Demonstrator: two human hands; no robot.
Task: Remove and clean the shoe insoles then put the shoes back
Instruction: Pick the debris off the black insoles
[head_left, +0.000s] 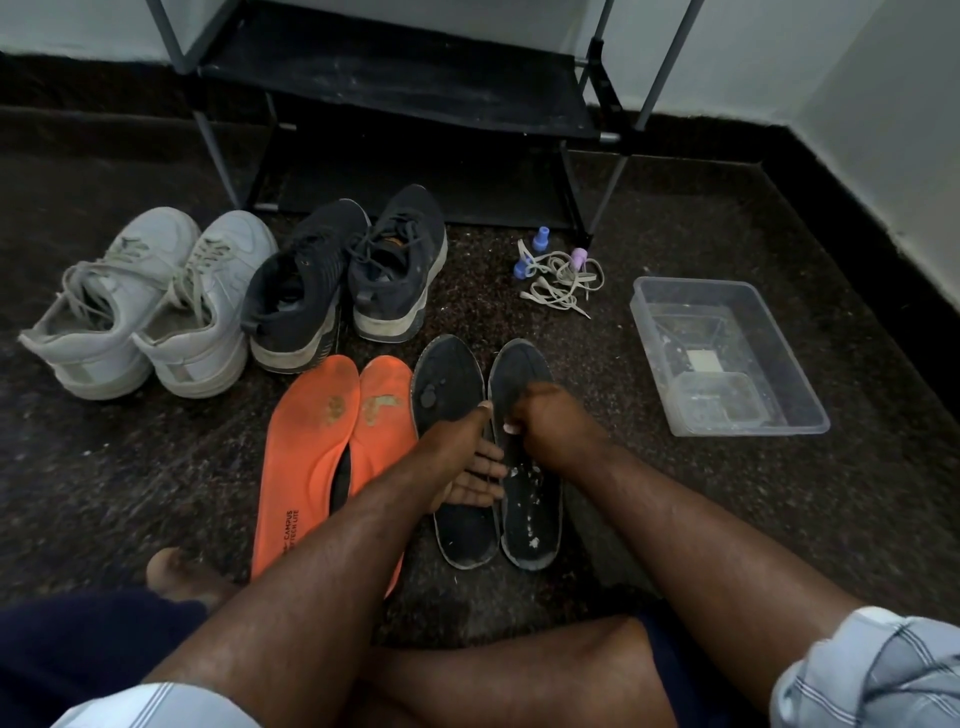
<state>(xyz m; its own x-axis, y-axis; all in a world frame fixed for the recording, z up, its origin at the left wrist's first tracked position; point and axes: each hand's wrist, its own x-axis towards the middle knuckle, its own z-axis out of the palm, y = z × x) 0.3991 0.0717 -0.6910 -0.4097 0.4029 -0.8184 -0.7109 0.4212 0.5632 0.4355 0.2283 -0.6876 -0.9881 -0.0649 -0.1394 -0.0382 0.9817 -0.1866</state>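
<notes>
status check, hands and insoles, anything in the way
Left hand flat across black insoles. Right hand curled on the right one, white flecks on it. Orange insoles alongside. Nothing blocking.

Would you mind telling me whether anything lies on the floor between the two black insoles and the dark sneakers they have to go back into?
Nothing visible does. The black insoles lie side by side under both hands, and the dark sneakers stand just beyond their toe ends across bare floor. The orange insoles lie to the left, the loose laces and clear tub to the right.
</notes>
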